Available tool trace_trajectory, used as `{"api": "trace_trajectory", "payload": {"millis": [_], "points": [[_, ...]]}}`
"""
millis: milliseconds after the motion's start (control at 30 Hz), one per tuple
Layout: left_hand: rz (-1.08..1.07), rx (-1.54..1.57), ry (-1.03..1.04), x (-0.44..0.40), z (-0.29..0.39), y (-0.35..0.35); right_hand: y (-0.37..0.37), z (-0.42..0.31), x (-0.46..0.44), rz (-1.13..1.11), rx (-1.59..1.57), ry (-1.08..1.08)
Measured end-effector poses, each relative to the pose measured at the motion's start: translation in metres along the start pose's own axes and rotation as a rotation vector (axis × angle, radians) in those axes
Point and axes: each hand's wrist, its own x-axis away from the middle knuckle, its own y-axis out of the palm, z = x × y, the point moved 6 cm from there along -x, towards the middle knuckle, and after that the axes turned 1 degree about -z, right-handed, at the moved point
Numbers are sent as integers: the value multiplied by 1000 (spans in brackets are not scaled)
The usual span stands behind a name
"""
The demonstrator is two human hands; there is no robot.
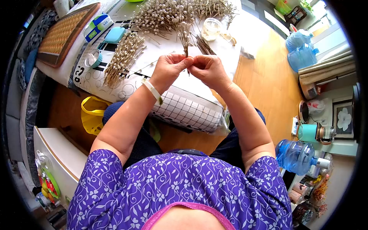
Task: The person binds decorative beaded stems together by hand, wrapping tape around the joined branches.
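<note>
Over the table's near edge, my left hand (168, 69) pinches the lower stems of a small upright bunch of dried stems (184, 34) with pale round heads. My right hand (211, 71) meets it there, its thumb and fingers closed at the same stems; the exact grip is partly hidden by the fingers. To the left lies a separate bundle of dried stems (124, 57). Beyond my hands spreads a big heap of the same stems (159, 17). Just past my right hand lie some bare stem ends (205, 45) and a clear plastic tub (211, 29).
A blue-green case (115, 35), a tissue pack (99, 27) and a round white-and-teal item (92, 59) sit on the table's left. A yellow bag (92, 115) stands on the floor below. Large blue water bottles (301, 53) are at the right.
</note>
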Motion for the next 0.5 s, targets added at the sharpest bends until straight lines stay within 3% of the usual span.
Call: {"api": "trace_trajectory", "payload": {"millis": [100,167,233,400,433,500], "points": [[-14,-81,-21,2,-1,-2,2,6,2,-32,-72,31],[2,-66,-17,0,3,-5,-8,0,2,-87,44,64],[-32,-123,-22,-4,5,-8,-12,7,7,-211,-48,285],[-123,-191,-107,-7,0,-5,-35,16,20,-470,51,483],[-141,-221,-115,-7,-1,-3,-30,15,22,-464,49,484],[-153,-252,-123,-6,-2,0,-17,-5,17,-239,-228,233]]}}
